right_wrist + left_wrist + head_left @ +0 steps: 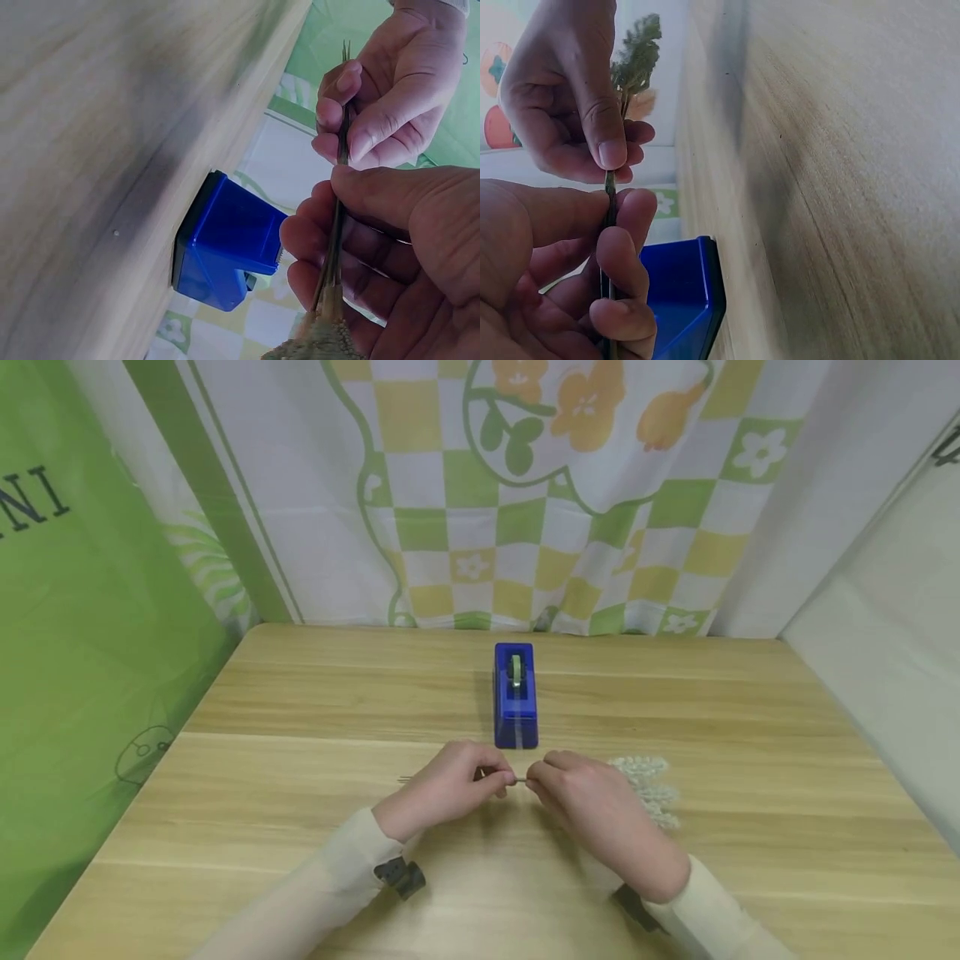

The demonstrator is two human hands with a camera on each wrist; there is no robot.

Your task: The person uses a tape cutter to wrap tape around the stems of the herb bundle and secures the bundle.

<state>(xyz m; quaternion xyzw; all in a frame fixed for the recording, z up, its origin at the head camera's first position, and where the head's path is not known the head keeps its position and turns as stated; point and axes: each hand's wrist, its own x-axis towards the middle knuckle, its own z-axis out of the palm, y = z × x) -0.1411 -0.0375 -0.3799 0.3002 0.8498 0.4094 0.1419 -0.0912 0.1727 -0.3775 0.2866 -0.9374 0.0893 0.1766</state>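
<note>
A thin bundle of stems (335,244) with bushy pale green flower heads (651,789) is held level between both hands, above the wooden table. My left hand (456,783) pinches the stems between thumb and fingers, and their bare ends stick out to its left. Close beside it, my right hand (592,802) grips the same bundle nearer the heads, leaving a short piece of stem showing between the two hands. In the right wrist view the stems look dark along their middle. A blue tape dispenser (506,731) with a roll of clear tape stands just beyond the hands.
The wooden table (300,693) spreads out on all sides of the hands. Behind it hangs a checked, flowered curtain (420,527). Green cloth (90,610) closes the left side and pale cloth (885,610) the right. A dark wrist camera (401,877) sits below the left hand.
</note>
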